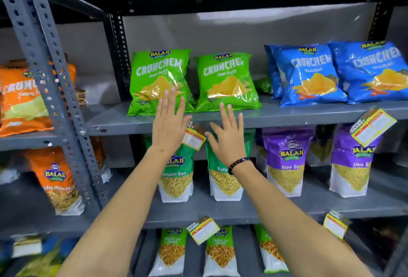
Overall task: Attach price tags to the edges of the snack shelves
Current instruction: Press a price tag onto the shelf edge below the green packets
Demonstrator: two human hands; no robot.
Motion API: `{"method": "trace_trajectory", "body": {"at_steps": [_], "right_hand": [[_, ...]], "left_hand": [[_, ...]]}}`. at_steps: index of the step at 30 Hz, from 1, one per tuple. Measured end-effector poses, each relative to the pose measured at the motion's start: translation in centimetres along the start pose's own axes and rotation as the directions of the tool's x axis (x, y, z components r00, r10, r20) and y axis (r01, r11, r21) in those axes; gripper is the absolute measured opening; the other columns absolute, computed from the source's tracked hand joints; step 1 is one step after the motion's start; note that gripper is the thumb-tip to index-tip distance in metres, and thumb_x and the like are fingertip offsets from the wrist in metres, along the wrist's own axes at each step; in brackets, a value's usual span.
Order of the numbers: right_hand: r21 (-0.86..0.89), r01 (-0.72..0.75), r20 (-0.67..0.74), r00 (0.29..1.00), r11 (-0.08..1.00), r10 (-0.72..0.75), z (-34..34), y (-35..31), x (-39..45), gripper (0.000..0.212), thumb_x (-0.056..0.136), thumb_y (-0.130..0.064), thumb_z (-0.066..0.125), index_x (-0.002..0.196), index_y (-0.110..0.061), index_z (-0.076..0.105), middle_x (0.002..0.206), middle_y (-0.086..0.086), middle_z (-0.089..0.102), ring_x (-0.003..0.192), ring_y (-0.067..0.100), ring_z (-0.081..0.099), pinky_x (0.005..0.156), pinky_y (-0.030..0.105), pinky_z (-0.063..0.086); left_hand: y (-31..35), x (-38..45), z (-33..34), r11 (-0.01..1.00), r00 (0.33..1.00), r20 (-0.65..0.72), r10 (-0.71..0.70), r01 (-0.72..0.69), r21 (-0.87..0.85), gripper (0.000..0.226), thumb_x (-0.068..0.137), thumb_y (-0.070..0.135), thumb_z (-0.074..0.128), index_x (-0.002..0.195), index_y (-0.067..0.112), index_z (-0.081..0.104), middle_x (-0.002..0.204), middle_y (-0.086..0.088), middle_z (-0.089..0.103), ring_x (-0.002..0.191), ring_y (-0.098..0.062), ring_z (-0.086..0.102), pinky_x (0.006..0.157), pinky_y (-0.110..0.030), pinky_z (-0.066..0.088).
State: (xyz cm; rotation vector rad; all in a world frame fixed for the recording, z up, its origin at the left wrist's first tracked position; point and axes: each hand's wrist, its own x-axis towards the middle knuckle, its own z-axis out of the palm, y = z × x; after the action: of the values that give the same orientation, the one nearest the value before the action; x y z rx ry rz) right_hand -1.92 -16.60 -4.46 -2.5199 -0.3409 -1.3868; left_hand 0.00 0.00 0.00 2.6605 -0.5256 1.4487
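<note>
Glossy plastic snack bags [160, 82] on matt grey metal shelf [287, 115]

Grey metal shelf [276, 117] right at my fingertips: two green Crunchem bags [160, 82] stand just past my left hand [169, 126], blue Crunchem bags [309, 75] well off beyond my right hand [229, 137]. Lower shelf [309, 205] under my wrists carries green pouches [176, 177] and purple pouches [284, 162].

One wide-angle view is given, worn at head height and aimed forward and slightly down at the grey shelves [287, 117], seen from close range. Both forearms are seen reaching in from the bottom edge; straight lines are bowed outward near the corners.
</note>
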Motion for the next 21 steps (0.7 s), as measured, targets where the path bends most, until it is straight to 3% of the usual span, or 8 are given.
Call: {"method": "trace_trajectory", "body": {"at_steps": [3,6,9,12,16,21], "right_hand": [[-0.009,-0.060,0.058,0.996,0.998,0.060,1.0,-0.8,-0.8,0.027,0.078,-0.023,0.066,0.096,-0.002,0.067,0.142,0.027,0.037,0.132,0.043,0.032,0.102,0.069,0.026],[0.004,-0.100,0.086,0.991,0.995,0.100,1.8,-1.3,-1.3,0.026,0.075,-0.016,0.073,0.095,0.000,0.066,0.142,0.028,0.037,0.132,0.044,0.031,0.102,0.068,0.025],[0.076,-0.154,0.018,0.988,0.985,0.153,1.9,-1.5,-0.6,0.017,0.073,-0.010,0.075,0.085,-0.001,0.068,0.139,0.029,0.040,0.131,0.045,0.033,0.104,0.067,0.022],[0.178,-0.213,0.004,0.976,0.961,0.216,1.5,-1.6,0.1,0.009,0.076,-0.009,0.072,0.078,-0.002,0.068,0.141,0.028,0.039,0.135,0.043,0.026,0.110,0.059,0.010],[0.231,-0.230,0.073,0.973,0.945,0.219,1.2,-1.2,0.6,0.010,0.081,-0.011,0.066,0.076,-0.003,0.067,0.142,0.021,0.041,0.138,0.039,0.020,0.113,0.054,-0.001],[0.265,-0.230,0.163,0.968,0.936,0.191,-0.6,-0.1,1.3,0.008,0.084,-0.012,0.064,0.077,-0.008,0.066,0.135,0.014,0.052,0.136,0.030,0.029,0.114,0.049,-0.005]], "left_hand": [[-1.3,-1.0,0.2,0.999,0.999,0.016,0.044,-0.044,-0.007,0.040,0.089,0.018,0.062,0.123,-0.001,0.053,0.146,-0.029,0.031,0.136,-0.046,0.024,0.110,-0.053,0.023],[-1.8,-1.2,0.4,0.997,0.998,0.037,0.060,-0.057,-0.060,0.030,0.085,0.011,0.067,0.112,-0.001,0.062,0.142,-0.030,0.037,0.133,-0.047,0.028,0.109,-0.054,0.026],[-1.7,-0.3,0.0,0.992,0.999,0.022,0.034,-0.031,-0.121,0.015,0.079,0.009,0.072,0.090,-0.001,0.069,0.136,-0.029,0.047,0.131,-0.046,0.034,0.109,-0.051,0.026],[-1.3,0.1,-0.7,0.978,1.000,0.016,0.007,-0.003,-0.207,0.010,0.078,0.008,0.073,0.074,0.000,0.069,0.132,-0.026,0.053,0.133,-0.042,0.033,0.112,-0.046,0.021],[-1.4,-0.6,-0.6,0.964,0.998,0.033,0.057,-0.046,-0.262,0.011,0.082,0.004,0.068,0.073,0.000,0.062,0.125,-0.024,0.058,0.132,-0.040,0.036,0.112,-0.044,0.021],[-1.6,-2.5,0.0,0.918,0.997,0.066,-0.042,0.065,-0.391,0.012,0.087,0.003,0.061,0.075,0.000,0.057,0.128,-0.023,0.056,0.132,-0.039,0.036,0.114,-0.049,0.022]]}}
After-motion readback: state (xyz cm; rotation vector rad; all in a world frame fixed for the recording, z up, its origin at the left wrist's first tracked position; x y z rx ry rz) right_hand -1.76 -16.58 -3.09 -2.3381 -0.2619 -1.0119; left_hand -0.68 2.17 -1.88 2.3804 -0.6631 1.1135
